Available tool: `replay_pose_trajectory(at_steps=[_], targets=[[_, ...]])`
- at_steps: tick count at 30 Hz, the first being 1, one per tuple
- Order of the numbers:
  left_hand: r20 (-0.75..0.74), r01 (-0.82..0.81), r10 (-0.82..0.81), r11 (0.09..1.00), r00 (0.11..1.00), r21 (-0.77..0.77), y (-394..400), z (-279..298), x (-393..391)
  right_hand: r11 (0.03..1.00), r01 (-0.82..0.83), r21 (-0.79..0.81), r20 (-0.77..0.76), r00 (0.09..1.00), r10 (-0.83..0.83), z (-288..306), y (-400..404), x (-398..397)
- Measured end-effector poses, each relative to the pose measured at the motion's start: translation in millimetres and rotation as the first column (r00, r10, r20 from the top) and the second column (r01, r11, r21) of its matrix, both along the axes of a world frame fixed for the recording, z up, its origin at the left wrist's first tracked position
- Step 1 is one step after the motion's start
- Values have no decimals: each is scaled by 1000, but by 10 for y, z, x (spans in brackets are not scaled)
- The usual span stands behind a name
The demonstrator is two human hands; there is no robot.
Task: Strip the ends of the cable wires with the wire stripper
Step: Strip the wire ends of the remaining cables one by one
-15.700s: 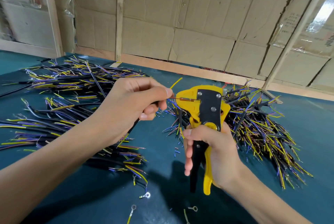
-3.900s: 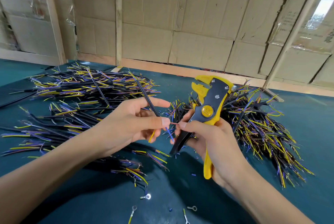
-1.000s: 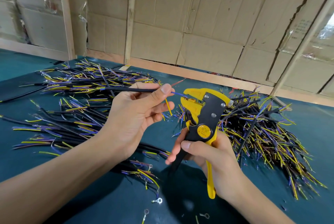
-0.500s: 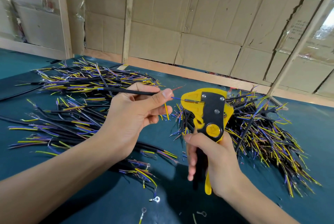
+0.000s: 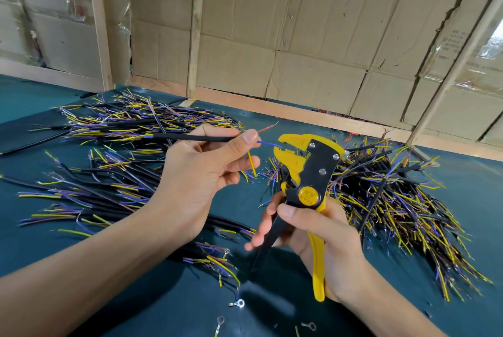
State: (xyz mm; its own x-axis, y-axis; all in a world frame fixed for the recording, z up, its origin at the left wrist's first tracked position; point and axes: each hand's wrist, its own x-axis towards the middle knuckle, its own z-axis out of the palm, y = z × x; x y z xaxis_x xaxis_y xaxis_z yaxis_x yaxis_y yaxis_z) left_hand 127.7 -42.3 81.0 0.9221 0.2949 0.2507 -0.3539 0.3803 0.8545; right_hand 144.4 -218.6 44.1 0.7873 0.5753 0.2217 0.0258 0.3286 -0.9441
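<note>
Bright even daylight, soft shadows, wide-angle edge warping, slight blur

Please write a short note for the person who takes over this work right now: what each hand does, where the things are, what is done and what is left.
Left hand pinches a black cable, its blue wire pointing into the wire stripper.
Right hand grips the stripper's handles, which are spread; jaws open.
Blue wire not yet stripped; the yellow wire hangs down, the red wire points up.
Left: squeeze, then do the other wires. Cable piles lie at both sides.
</note>
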Motion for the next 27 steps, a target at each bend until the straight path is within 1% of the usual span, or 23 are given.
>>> replay_pose_trajectory(at_steps=[8, 10, 12, 13, 14, 16, 17, 18, 19, 20, 21, 22, 23, 24, 25, 26, 27], targets=[[19, -7, 7, 1000, 1000, 5, -16, -13, 9, 1000, -2, -25, -2, 1000, 2, 19, 22, -26], [25, -9, 8, 1000, 1000, 12, -26, -13, 12, 993, 92, -79, -7, 996, -93, 46, 50, -50], [34, -34, 33, 998, 999, 45, -47, -14, 9, 975, 204, -87, -35, 977, -208, 46, 58, -81], [42, -56, 54, 996, 998, 63, -57, -17, 7, 975, 210, -70, -57, 975, -214, 40, 56, -87], [50, -79, 75, 994, 996, 80, -54, -21, 9, 984, 172, -42, -87, 981, -175, 35, 55, -87], [55, -114, 108, 986, 993, 125, -11, -18, 45, 997, 50, 56, -159, 986, -40, 32, 61, -56], [47, -133, 127, 977, 991, 164, 27, -13, 79, 994, 27, 102, -177, 984, -9, 39, 65, -34], [33, -156, 153, 961, 988, 227, 74, -8, 116, 990, 43, 134, -184, 983, -18, 45, 65, -9], [28, -186, 187, 928, 982, 324, 129, 2, 164, 984, 81, 161, -181, 982, -51, 53, 64, 25], [47, -224, 227, 862, 973, 454, 179, 20, 232, 974, 129, 187, -163, 982, -99, 69, 54, 54], [97, -263, 258, 753, 961, 603, 218, 51, 316, 961, 179, 210, -135, 979, -152, 82, 35, 74], [161, -291, 261, 604, 952, 742, 234, 94, 403, 947, 220, 233, -107, 974, -199, 88, 6, 87], [221, -306, 237, 434, 946, 847, 222, 139, 495, 935, 245, 257, -80, 969, -232, 93, -25, 98], [263, -308, 196, 255, 945, 917, 174, 186, 591, 923, 262, 281, -55, 965, -257, 101, -61, 104], [309, -322, 152, 67, 939, 944, 101, 234, 693, 911, 277, 304, -37, 959, -280, 115, -89, 109], [374, -362, 108, -116, 921, 925, 6, 274, 778, 899, 297, 323, -29, 952, -304, 133, -110, 105], [438, -411, 47, -268, 898, 871, -92, 293, 852, 885, 323, 335, -30, 943, -332, 152, -123, 94]])
